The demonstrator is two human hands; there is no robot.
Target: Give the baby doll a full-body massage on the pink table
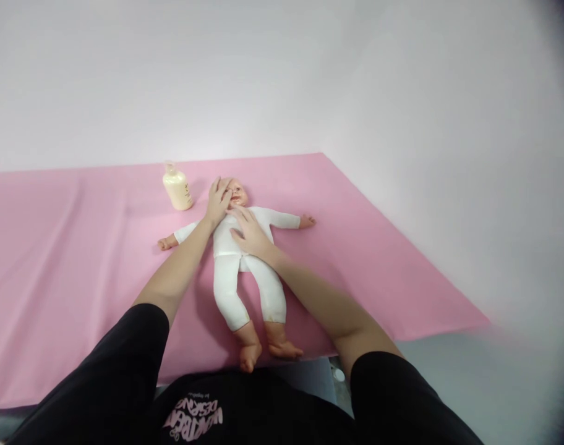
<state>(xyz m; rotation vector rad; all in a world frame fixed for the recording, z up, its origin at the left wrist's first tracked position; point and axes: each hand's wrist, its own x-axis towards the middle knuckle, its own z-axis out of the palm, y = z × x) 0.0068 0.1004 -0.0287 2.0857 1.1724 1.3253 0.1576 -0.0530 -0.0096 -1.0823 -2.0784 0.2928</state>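
Head view: a doll [245,259] in white suit lies on its back in the middle of the pink sheet [78,259], feet near, head far. Left hand [218,201] rests flat on the doll's head and cheek, fingers spread, not grasping, prob. to keep the head steady. Right hand [248,232] lies open on the chest, pressing lightly. A lotion bottle [177,187] stands just left of the head, w/in easy reach.
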